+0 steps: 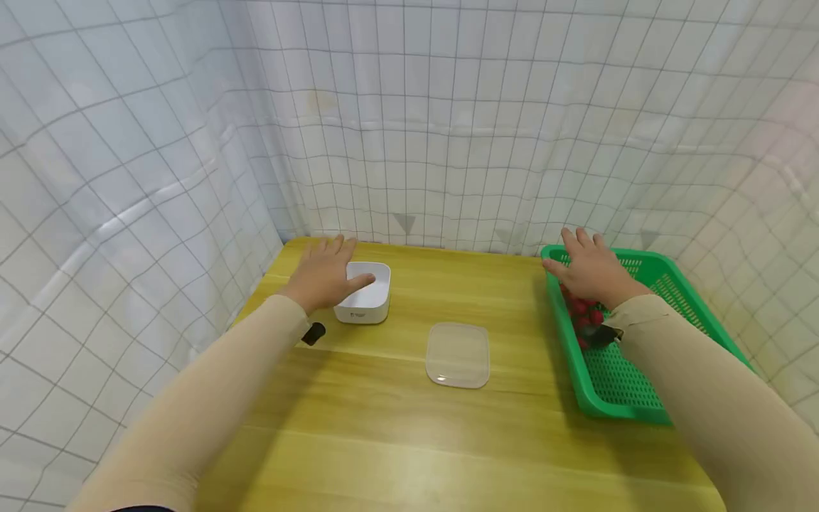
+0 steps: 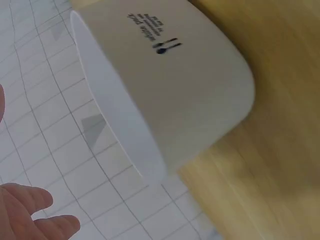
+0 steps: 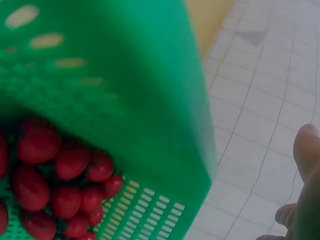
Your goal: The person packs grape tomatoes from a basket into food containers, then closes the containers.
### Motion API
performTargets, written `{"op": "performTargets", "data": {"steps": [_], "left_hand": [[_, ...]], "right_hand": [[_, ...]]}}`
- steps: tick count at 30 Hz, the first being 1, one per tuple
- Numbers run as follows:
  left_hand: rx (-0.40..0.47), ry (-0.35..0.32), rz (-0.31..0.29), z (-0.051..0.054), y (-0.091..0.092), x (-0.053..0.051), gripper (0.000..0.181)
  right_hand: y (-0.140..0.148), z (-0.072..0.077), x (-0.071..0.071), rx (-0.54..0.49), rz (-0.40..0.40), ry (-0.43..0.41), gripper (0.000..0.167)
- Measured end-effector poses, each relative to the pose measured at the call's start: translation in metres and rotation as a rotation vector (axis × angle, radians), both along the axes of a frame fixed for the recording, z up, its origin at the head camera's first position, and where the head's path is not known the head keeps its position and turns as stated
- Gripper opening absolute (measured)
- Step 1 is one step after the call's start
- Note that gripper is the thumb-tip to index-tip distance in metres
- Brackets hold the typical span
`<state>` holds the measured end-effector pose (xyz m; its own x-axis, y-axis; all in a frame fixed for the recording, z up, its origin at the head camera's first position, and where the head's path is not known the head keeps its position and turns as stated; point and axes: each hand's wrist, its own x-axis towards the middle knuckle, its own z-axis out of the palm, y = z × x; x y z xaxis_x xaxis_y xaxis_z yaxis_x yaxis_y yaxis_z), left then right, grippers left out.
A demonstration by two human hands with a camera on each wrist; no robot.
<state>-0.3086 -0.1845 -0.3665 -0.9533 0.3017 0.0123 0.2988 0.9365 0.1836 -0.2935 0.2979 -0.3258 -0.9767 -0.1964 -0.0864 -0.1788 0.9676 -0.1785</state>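
My left hand [image 1: 325,276] hovers with spread fingers over the left part of a white square box [image 1: 365,311]. That box has no lid on it, and small dark print with a fork and spoon marks its side in the left wrist view. Over the left side of a green plastic basket [image 1: 585,402] is my right hand [image 1: 591,272], fingers extended and holding nothing. Beneath it, several cherry tomatoes [image 3: 65,200] lie in the basket, partly hidden by the hand and wrist in the head view. A translucent square lid [image 1: 458,355] lies flat between the box and basket.
The yellow wood-grain table [image 1: 409,441] bears all these things. White grid-patterned sheeting [image 1: 448,128] rises behind it and on both sides. The basket stands near the right sheeting, its raised walls pierced with slots.
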Motion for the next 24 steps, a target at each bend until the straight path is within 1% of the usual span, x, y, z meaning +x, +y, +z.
{"op": "performTargets", "data": {"steps": [5, 9, 14, 18, 21, 24], "left_hand": [[0.022, -0.032, 0.020, -0.012, -0.018, 0.006, 0.096], [0.057, -0.056, 0.033, -0.020, -0.027, 0.010, 0.095], [0.114, -0.090, 0.059, -0.035, -0.032, 0.009, 0.096], [0.141, -0.107, 0.069, -0.046, -0.034, 0.008, 0.096], [0.171, -0.111, 0.062, -0.052, -0.033, 0.008, 0.097], [0.204, -0.115, 0.056, -0.055, -0.030, 0.007, 0.097]], "right_hand": [[0.023, -0.001, 0.005, -0.046, -0.031, -0.051, 0.092], [0.044, -0.008, 0.004, -0.052, -0.043, -0.073, 0.091], [0.066, -0.018, 0.006, -0.076, -0.051, -0.101, 0.087], [0.076, -0.025, 0.007, -0.066, -0.040, -0.096, 0.078], [0.084, -0.031, 0.008, -0.029, -0.030, -0.077, 0.070], [0.093, -0.037, 0.008, -0.003, -0.028, -0.080, 0.065]]}}
